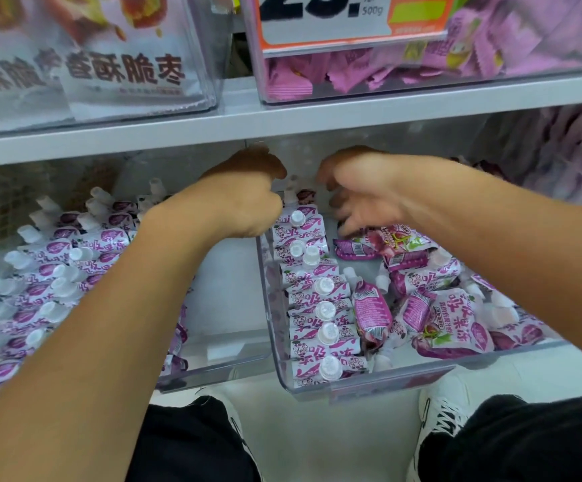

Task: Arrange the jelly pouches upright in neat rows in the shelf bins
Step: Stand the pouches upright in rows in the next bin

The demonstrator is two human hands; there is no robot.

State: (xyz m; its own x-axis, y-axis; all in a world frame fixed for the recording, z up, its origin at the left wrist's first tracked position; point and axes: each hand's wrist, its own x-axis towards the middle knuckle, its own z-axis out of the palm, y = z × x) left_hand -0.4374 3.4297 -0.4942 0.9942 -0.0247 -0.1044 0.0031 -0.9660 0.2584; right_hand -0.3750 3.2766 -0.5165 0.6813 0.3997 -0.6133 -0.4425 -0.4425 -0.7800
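Left hand [248, 200]: at the back left corner of the right bin, fingers curled down over the far end of the upright row; whether a pouch is gripped cannot be told, fingertips hidden.
Right hand [362, 193]: at the back of the same bin, fingers loosely curled and spread, fingertips touching a loose pouch [355, 248] lying flat; no firm grip visible.
Hands: close together, a narrow gap between, one white cap showing in it.
Right bin [369, 386]: clear plastic, pulled forward from under the shelf [282, 123].
Upright row [317, 307]: pouches standing caps up along the left wall, running front to back, directly below the left hand.
Loose pile [439, 307]: pouches lying flat and crossed, right of the row, below the right forearm.
Left bin [213, 373]: pouches standing in rows, left of the left forearm.
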